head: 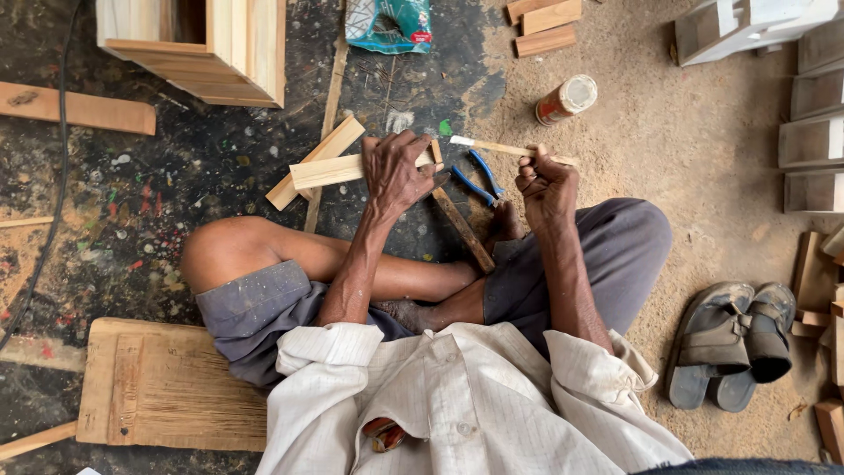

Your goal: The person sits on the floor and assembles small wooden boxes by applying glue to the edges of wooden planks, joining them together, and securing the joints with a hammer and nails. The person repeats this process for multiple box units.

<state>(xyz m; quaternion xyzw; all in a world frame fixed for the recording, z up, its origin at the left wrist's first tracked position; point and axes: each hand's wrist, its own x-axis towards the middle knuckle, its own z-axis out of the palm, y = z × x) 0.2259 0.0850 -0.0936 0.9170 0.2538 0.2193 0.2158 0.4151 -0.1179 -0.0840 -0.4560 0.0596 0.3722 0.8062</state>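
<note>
I sit cross-legged on the floor. My left hand grips a short pale wooden strip held flat and crosswise. My right hand is closed on a thin wooden stick with white glue or paint on its left tip, which points toward the strip. A second wooden strip lies on the floor under the first. Blue-handled pliers lie between my hands. A darker wooden stick rests by my foot.
A small jar with a white lid lies on the sandy floor. A wooden box stands at the back left, with white wooden frames on the right. Sandals sit to my right, a wooden board to my left, a plastic bag ahead.
</note>
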